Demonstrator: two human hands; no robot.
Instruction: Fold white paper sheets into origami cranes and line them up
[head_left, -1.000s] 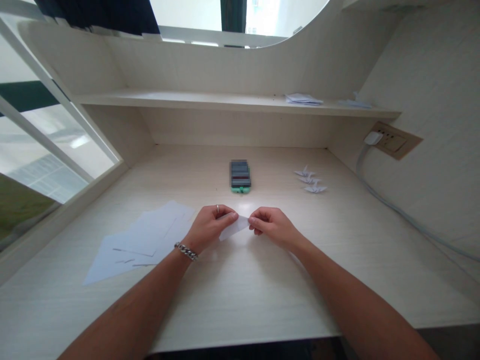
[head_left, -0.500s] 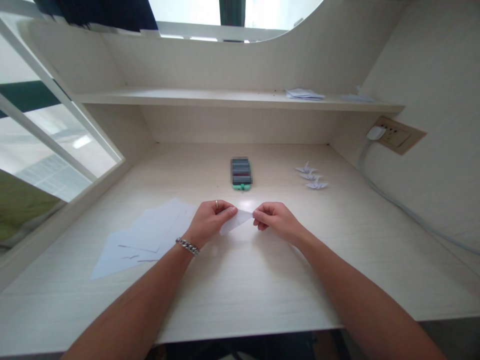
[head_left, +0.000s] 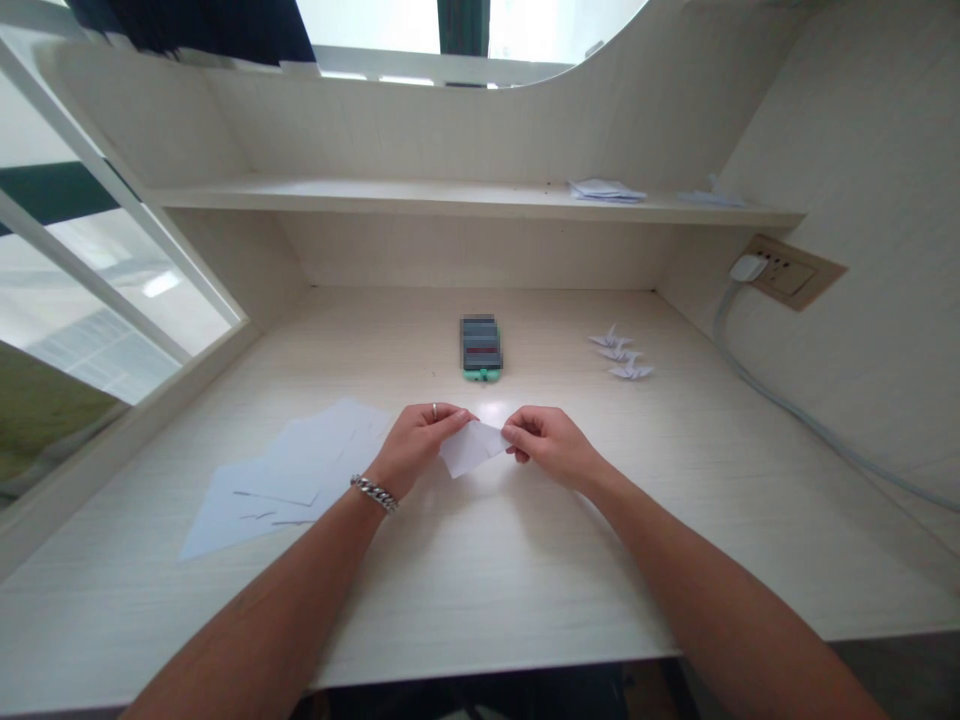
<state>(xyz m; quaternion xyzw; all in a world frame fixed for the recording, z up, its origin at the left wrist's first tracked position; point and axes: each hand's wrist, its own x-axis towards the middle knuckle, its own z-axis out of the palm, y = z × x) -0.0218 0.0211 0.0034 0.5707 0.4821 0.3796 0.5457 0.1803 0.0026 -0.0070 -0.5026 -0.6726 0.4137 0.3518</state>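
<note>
A small folded piece of white paper point(head_left: 472, 449) is held between my hands, just above the desk. My left hand point(head_left: 421, 436), with a ring and a chain bracelet, pinches its upper left edge between thumb and fingers. On the other side, my right hand point(head_left: 546, 438) grips the right corner with its fingers curled in. The fingers hide parts of both held edges. Beyond the hands lies a phone point(head_left: 481, 347) in a green case, its screen pixelated. Three folded paper cranes point(head_left: 621, 353) sit in a row to the right of it.
Loose white paper sheets point(head_left: 277, 480) lie on the desk left of my left forearm. A shelf point(head_left: 375, 197) along the back bears a stack of folded paper point(head_left: 606, 190). A plugged-in charger point(head_left: 748, 268) trails its grey cable point(head_left: 817, 425) along the right wall.
The folded paper has turned so that more of its face shows between my hands. Both hands keep their hold and have hardly moved.
</note>
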